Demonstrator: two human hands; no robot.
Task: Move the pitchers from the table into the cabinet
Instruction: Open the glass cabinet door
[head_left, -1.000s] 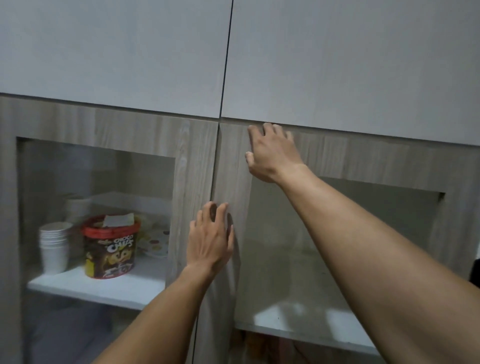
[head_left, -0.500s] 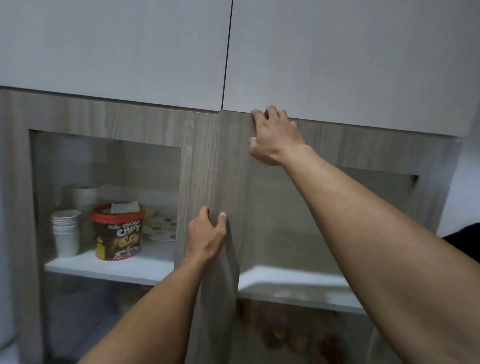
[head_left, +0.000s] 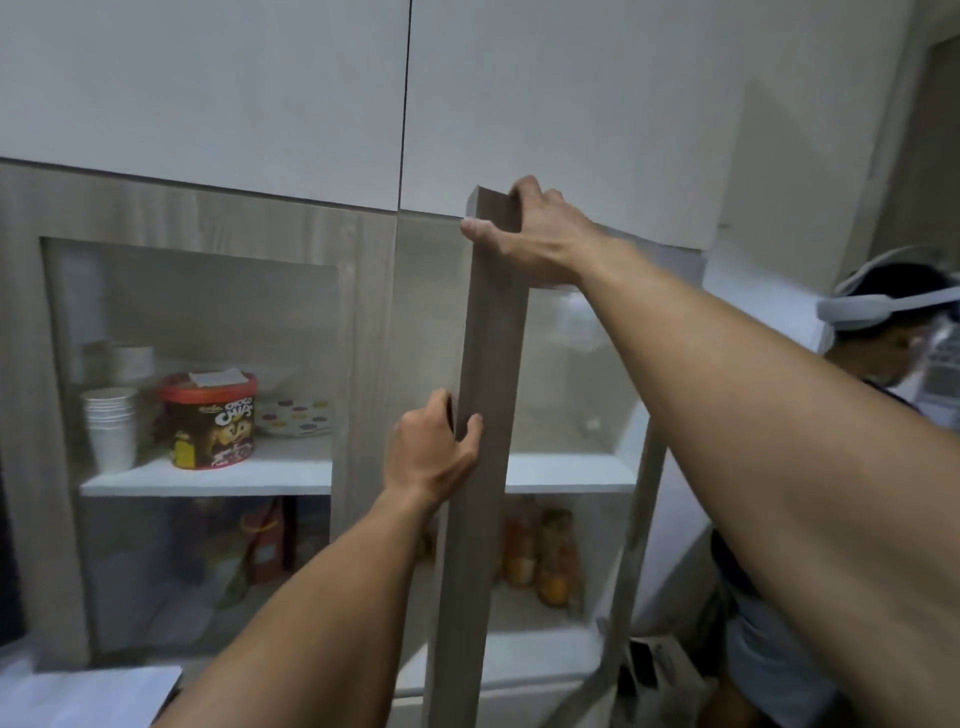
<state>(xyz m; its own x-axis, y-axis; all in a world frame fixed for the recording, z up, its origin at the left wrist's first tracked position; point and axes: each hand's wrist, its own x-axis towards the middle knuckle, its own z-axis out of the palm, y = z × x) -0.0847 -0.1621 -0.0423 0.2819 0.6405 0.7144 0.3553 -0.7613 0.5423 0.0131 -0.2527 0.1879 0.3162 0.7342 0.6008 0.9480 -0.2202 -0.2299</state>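
The wood-grain cabinet has two glass-panelled doors. Its right door (head_left: 485, 364) stands swung out toward me, seen almost edge-on. My right hand (head_left: 535, 234) grips the door's top corner. My left hand (head_left: 431, 452) clasps the door's free edge at mid height. Behind the open door a white shelf (head_left: 566, 473) shows, and jars (head_left: 540, 556) stand below it. The left door (head_left: 208, 218) is closed. No pitcher or table is in view.
Behind the left glass sit a stack of white paper cups (head_left: 110, 426), a red-lidded Choco Chips tub (head_left: 210, 421) and dotted plates (head_left: 296, 415). White upper cabinet fronts (head_left: 208, 93) hang above. Another person (head_left: 883, 332) with a white headset stands at the right.
The right door has swung from nearly closed to wide open, both hands riding with it. The view has pulled back and the person at the right has come into sight.
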